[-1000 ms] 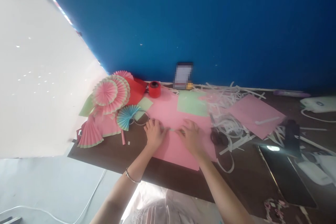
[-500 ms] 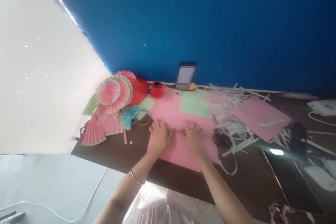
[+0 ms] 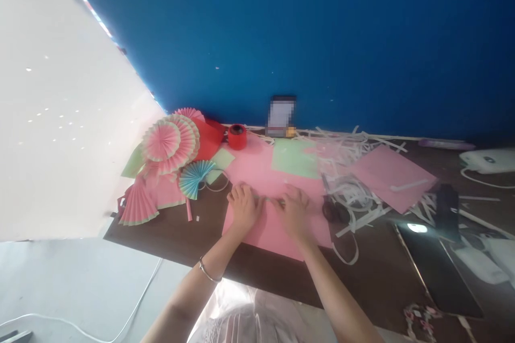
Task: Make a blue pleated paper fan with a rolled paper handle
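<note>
A large pink sheet point(image 3: 277, 233) is spread on the dark table point(image 3: 173, 236), directly in front of the person, and both hands are rested over it — apparently so that fine work can be done on a smooth, flat backing. A narrow, partly greenish sliver of paper point(image 3: 267, 198) is seen in the small gap between the two hands; it seems to be steadied from both ends, so that neither end is left loose. The folded pink rosettes point(image 3: 162, 140) and the blue fan point(image 3: 196, 177) are grouped off to the left, and the white strips point(image 3: 356, 195) are heaped to the right, which, it may be judged, leaves the middle free for the hands. The left hand point(image 3: 244, 206) is laid palm down, its fingers curled and held close together, the thumb side turned inward; the right hand point(image 3: 293, 211) is arched in mirror fashion, fingertips bent toward the sliver. Whether thumb and fingers are actually clamped on it cannot be told — the tips are too small and blurred. Both forearms are brought in over the near edge, converging toward the sheet.
</note>
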